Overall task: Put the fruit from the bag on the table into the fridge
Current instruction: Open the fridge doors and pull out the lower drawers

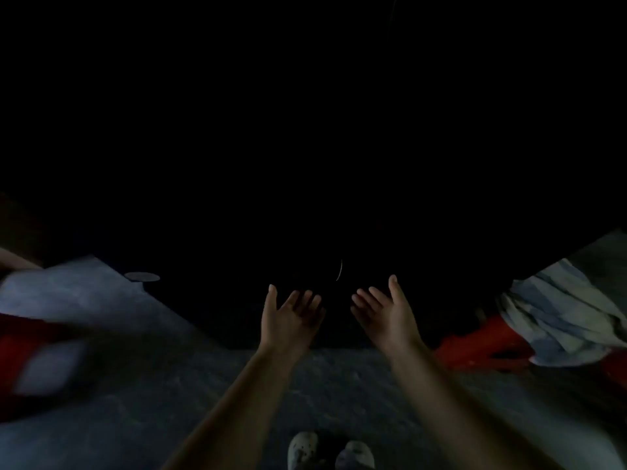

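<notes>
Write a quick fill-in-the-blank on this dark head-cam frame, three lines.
1. The left hand and right hand are both ____, holding nothing.
2. The pale striped cloth at right lies beside a ____ object.
3. At the bottom edge, two pale ____ stand on the grey floor.
Missing: open; red; shoes.

no readable text, labels or signs
</notes>
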`<state>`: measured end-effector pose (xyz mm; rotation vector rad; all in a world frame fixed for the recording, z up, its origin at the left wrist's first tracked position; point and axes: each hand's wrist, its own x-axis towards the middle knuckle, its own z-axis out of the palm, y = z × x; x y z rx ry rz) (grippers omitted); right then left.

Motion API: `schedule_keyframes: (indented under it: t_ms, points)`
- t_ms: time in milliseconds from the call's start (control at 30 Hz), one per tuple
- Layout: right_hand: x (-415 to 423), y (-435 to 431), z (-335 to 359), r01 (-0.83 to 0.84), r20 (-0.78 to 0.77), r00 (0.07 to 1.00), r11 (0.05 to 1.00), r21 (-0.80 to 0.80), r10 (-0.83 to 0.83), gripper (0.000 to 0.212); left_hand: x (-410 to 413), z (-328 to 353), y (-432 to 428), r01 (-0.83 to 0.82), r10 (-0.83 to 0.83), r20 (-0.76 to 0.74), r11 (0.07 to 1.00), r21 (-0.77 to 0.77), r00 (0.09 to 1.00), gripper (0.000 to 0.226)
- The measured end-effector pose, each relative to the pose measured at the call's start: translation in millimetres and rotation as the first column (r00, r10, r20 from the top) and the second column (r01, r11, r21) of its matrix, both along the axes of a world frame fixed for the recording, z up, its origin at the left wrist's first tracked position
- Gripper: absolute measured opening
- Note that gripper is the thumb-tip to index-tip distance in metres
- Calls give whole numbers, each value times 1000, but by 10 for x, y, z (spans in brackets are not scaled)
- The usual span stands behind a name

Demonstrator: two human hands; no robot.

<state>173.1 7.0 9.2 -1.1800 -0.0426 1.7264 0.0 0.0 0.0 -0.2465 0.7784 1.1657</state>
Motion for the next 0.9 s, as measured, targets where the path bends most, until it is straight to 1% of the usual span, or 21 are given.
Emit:
schedule_keyframes:
  t_ms: [133,200,300,400,500,633,733,767,867,900]
  points:
    - [-112,75,-57,32,-5,999,999,21,-32,101,45,-58,72,-23,24,43,1000,-4,999,84]
    - [-157,117,-94,56,-18,998,998,17,-56,109,54,-96,129,-25,24,31,1000,8,999,90]
    - [-186,173,-170,91,-52,995,995,33,-90,109,60,-137,186,-4,5,-15,1000,19,1000,95]
    - [-204,201,-238,123,-73,990,992,37,-121,108,67,-167,244,-2,4,-32,999,34,999,91]
    - [-211,241,-277,151,-87,985,988,42,-147,116,47,-176,318,-1,3,-45,998,58,999,87]
    - [-224,283,-323,187,-127,975,981,42,-181,106,30,-218,399,-27,30,-38,997,71,999,83]
    - [-247,309,-317,223,-143,965,974,25,-218,106,19,-261,437,-45,47,-31,996,77,998,83]
    - [-256,318,-314,229,-137,965,973,27,-223,111,14,-271,443,-46,49,-38,996,78,998,82]
    - [-277,329,-321,228,-109,969,972,49,-222,145,-6,-299,441,-18,24,-62,995,96,998,85]
    - [-280,333,-319,228,-104,970,972,52,-221,149,-5,-295,443,-7,14,-66,994,105,998,87]
